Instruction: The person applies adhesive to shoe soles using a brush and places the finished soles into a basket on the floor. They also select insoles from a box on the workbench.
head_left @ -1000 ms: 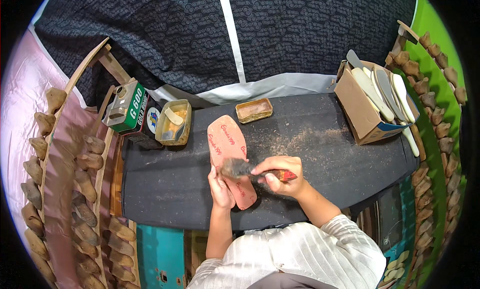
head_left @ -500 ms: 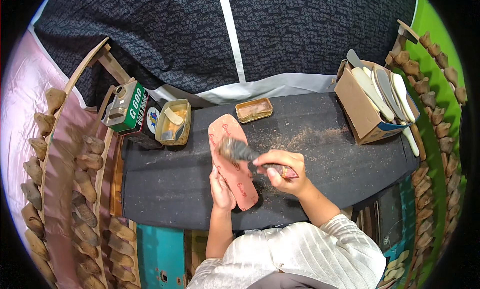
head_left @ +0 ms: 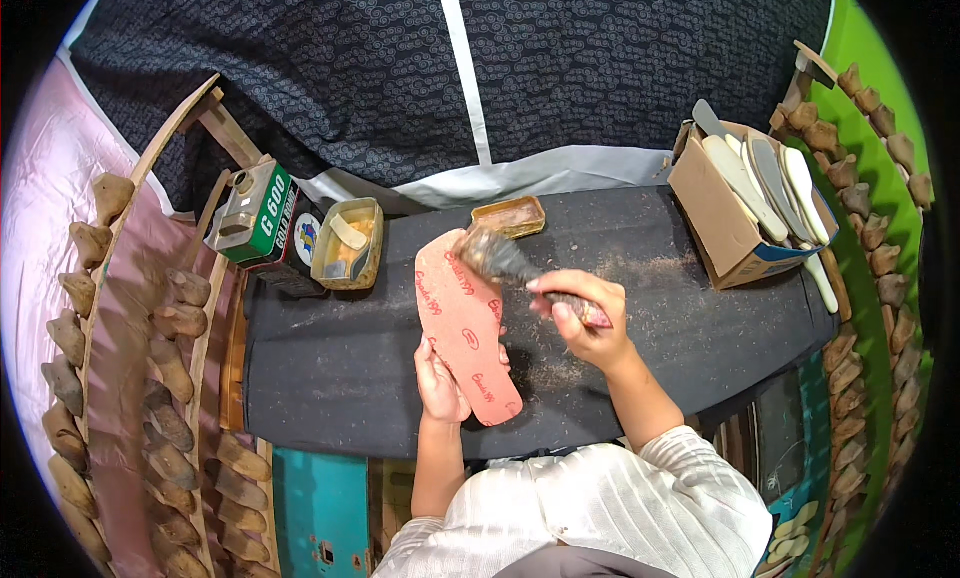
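A reddish-pink shoe sole [head_left: 455, 323] with red markings lies slanted across my left hand [head_left: 440, 383], thumb along its left edge and fingertips showing at the right edge. My right hand [head_left: 587, 318] is wrapped round the handle of a brush [head_left: 500, 258] with a dark, worn head. The bristles are at the upper right edge of the sole, slightly blurred; whether they touch it I cannot tell. Just beyond the sole is a small shallow tray [head_left: 520, 216] with a brownish inside.
At the left stand a green and black metal can [head_left: 265, 218] and a tub [head_left: 345, 278] with a pale scraper. A cardboard box [head_left: 715, 208] of pale and grey soles is at the right. Crumbs lie on the black table [head_left: 650, 348]. Racks of wooden shoe lasts [head_left: 105, 198] flank it.
The brush has moved right and away from me, from the sole's middle to its upper right edge. My right hand has shifted slightly right; the sole has turned a little.
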### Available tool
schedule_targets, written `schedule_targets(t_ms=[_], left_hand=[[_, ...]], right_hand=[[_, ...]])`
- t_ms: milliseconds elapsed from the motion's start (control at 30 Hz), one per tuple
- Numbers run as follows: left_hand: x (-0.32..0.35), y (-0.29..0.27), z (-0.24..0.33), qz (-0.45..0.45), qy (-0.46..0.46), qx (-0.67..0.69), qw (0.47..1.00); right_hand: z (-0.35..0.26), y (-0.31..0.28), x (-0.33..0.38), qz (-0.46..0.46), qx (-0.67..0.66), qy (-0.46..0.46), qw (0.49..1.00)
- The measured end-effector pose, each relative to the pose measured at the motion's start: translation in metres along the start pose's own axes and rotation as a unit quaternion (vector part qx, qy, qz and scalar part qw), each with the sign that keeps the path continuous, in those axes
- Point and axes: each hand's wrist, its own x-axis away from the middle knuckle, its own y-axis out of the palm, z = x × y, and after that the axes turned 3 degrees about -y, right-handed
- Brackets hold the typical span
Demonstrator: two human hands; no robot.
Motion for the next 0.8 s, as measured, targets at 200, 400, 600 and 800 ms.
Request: schedule_targets(t_ms=[200,400,600,800], left_hand=[[-0.001,-0.009,0.003,0.004,0.017,-0.001,1.0],[0.001,0.007,0.005,0.022,0.009,-0.014,1.0],[-0.005,-0.009,0.005,-0.05,0.059,-0.018,0.997],[-0.003,0.008,0.004,0.086,0.11,-0.018,0.99]], right_hand=[[0.002,-0.021,0.008,-0.08,0.015,-0.005,0.997],[0.003,-0.007,0.006,-0.022,-0.001,-0.025,0.999],[0.003,-0.012,0.017,-0.074,-0.002,0.011,0.997],[-0.002,-0.007,0.012,-0.116,-0.043,-0.016,0.992]])
